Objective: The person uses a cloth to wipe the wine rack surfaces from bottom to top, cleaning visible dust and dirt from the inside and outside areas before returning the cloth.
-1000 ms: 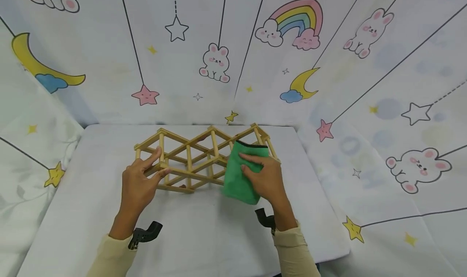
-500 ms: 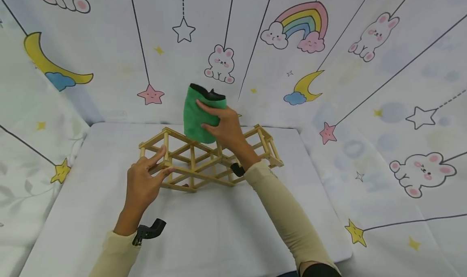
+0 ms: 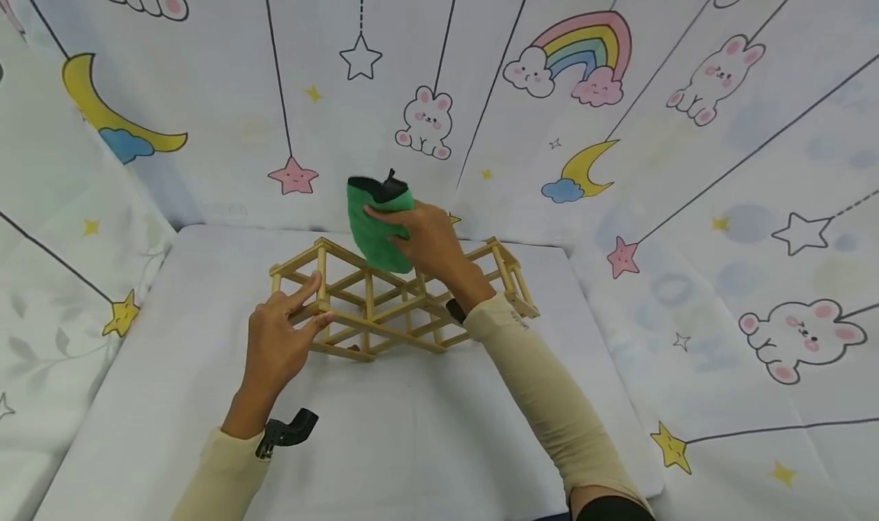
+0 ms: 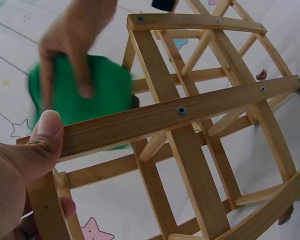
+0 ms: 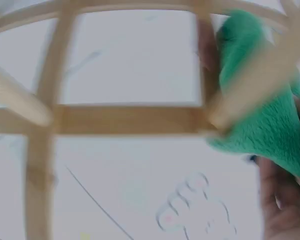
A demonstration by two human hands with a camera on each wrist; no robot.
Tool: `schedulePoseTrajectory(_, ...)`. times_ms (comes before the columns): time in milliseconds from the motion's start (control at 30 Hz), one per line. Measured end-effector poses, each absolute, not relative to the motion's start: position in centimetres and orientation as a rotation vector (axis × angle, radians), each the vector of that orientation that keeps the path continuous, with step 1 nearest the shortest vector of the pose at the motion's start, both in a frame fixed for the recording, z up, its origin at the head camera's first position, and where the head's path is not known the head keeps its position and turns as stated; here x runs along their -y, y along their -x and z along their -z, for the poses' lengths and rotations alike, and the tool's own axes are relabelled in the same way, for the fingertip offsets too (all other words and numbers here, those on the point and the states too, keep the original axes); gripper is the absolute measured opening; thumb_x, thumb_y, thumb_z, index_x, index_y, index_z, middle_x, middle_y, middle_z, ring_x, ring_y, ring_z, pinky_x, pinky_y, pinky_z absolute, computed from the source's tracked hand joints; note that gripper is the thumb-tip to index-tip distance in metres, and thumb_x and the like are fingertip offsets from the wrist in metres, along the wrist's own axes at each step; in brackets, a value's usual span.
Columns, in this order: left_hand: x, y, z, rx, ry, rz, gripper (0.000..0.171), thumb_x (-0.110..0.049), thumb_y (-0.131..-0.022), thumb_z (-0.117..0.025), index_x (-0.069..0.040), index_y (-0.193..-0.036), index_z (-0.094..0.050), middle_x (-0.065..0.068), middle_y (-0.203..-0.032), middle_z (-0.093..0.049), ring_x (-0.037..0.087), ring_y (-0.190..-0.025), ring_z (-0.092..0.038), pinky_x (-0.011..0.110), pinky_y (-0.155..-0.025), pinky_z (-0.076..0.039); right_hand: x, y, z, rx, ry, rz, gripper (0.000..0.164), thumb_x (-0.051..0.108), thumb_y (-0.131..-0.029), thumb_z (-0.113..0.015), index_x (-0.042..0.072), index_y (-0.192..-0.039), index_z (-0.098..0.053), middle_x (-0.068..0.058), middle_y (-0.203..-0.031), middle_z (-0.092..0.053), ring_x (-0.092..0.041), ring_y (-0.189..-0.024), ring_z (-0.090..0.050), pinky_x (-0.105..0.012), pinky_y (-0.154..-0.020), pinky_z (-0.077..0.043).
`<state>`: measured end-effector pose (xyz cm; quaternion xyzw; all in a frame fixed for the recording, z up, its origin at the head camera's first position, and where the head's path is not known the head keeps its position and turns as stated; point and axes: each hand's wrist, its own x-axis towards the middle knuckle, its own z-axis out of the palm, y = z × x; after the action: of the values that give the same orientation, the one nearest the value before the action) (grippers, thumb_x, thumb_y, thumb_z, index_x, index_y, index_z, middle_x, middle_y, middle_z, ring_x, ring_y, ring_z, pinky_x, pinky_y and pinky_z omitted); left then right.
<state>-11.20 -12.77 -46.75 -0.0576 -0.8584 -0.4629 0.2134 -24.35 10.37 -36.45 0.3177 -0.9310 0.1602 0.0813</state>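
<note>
A wooden lattice rack [image 3: 405,338] of slats and round rods stands stretched out on the white table. My left hand [image 3: 278,345] grips its near left corner, with the thumb lying on a top slat [image 4: 125,122] in the left wrist view. My right hand [image 3: 434,242] reaches over the rack and holds a green cloth [image 3: 374,235] with a black edge against its rear side. In the right wrist view, fuzzy green cloth [image 5: 270,140] shows behind a blurred rod. Some right-hand fingers are hidden behind the cloth.
The white tabletop [image 3: 398,429] extends in front of the rack. A printed fabric wall [image 3: 233,109] rises close behind it, and another hangs at the right. A black wrist mount [image 3: 288,429] sticks out from my left sleeve.
My right hand has carried the cloth from the rack's front right across to its rear left-middle, then slightly down. My left hand keeps its grip. The head view has shifted a little.
</note>
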Motion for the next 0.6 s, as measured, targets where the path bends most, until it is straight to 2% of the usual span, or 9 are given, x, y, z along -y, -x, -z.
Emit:
schedulePoseTrajectory(100, 12.88, 11.10, 46.82, 2.383, 0.152, 1.286, 0.075, -0.017, -0.077, -0.095, -0.015, -0.146, -0.064, 0.017, -0.078, -0.063, 0.019, -0.067, -0.035, 0.038, -0.069, -0.030, -10.02, 24.56, 36.85, 2.939, -1.057, -0.250, 0.055, 0.016, -0.092, -0.086, 0.037, -0.140, -0.070, -0.002, -0.136, -0.074, -0.025, -0.116, -0.073, -0.038, -0.093, -0.061)
schedulePoseTrajectory(133, 12.91, 11.11, 46.84, 2.379, 0.154, 1.297, 0.075, -0.016, -0.078, -0.094, -0.014, -0.146, -0.064, 0.019, -0.082, -0.067, 0.019, -0.068, -0.037, 0.040, -0.072, -0.034, -9.83, 24.56, 36.80, 3.008, -1.101, -0.213, 0.055, 0.017, -0.091, -0.087, 0.039, -0.139, -0.070, -0.001, -0.137, -0.074, -0.024, -0.118, -0.072, -0.037, -0.094, -0.060)
schedulePoseTrajectory(200, 12.93, 11.14, 46.85, 2.381, 0.151, 1.309, 0.075, -0.016, -0.078, -0.094, -0.014, -0.146, -0.064, 0.019, -0.084, -0.068, 0.020, -0.068, -0.038, 0.041, -0.074, -0.035, -9.64, 24.56, 36.48, 3.079, -1.125, -0.298, 0.057, 0.016, -0.090, -0.087, 0.041, -0.139, -0.070, 0.000, -0.137, -0.074, -0.020, -0.109, -0.070, -0.033, -0.090, -0.059)
schedulePoseTrajectory(333, 12.81, 11.31, 46.79, 2.374, 0.162, 1.343, 0.076, -0.013, -0.077, -0.094, -0.013, -0.146, -0.063, 0.020, -0.089, -0.069, 0.021, -0.070, -0.039, 0.041, -0.077, -0.034, -9.98, 24.63, 35.91, 2.865, -0.910, -0.730, 0.059, 0.012, -0.088, -0.089, 0.036, -0.139, -0.070, -0.005, -0.141, -0.071, -0.022, -0.116, -0.070, -0.034, -0.093, -0.059)
schedulePoseTrajectory(367, 12.78, 11.29, 46.76, 2.379, 0.162, 1.341, 0.076, -0.013, -0.077, -0.094, -0.013, -0.146, -0.063, 0.019, -0.085, -0.066, 0.021, -0.070, -0.037, 0.039, -0.075, -0.031, -10.15, 24.78, 35.94, 2.767, -0.854, -0.781, 0.058, 0.011, -0.089, -0.088, 0.034, -0.140, -0.070, -0.007, -0.141, -0.072, -0.024, -0.115, -0.071, -0.036, -0.091, -0.060)
schedulePoseTrajectory(433, 12.75, 11.26, 46.75, 2.383, 0.161, 1.342, 0.076, -0.013, -0.078, -0.094, -0.013, -0.147, -0.063, 0.020, -0.087, -0.067, 0.022, -0.070, -0.037, 0.039, -0.075, -0.031, -10.39, 25.03, 36.17, 2.678, -0.778, -0.739, 0.056, 0.010, -0.091, -0.086, 0.031, -0.140, -0.071, -0.010, -0.140, -0.072, -0.028, -0.124, -0.071, -0.041, -0.096, -0.061)
schedulePoseTrajectory(500, 12.74, 11.23, 46.75, 2.380, 0.156, 1.340, 0.075, -0.012, -0.078, -0.094, -0.013, -0.147, -0.063, 0.022, -0.094, -0.071, 0.022, -0.072, -0.041, 0.040, -0.076, -0.031, -10.51, 25.27, 36.44, 2.731, -0.786, -0.575, 0.054, 0.009, -0.094, -0.082, 0.032, -0.141, -0.070, -0.009, -0.136, -0.074, -0.028, -0.116, -0.073, -0.040, -0.090, -0.062)
schedulePoseTrajectory(600, 12.76, 11.19, 46.77, 2.383, 0.149, 1.337, 0.076, -0.012, -0.078, -0.094, -0.014, -0.147, -0.063, 0.023, -0.094, -0.071, 0.022, -0.072, -0.042, 0.040, -0.075, -0.032, -10.57, 25.21, 36.25, 2.878, -0.894, -0.459, 0.054, 0.009, -0.093, -0.081, 0.036, -0.139, -0.071, -0.007, -0.130, -0.077, -0.026, -0.101, -0.074, -0.036, -0.080, -0.061)
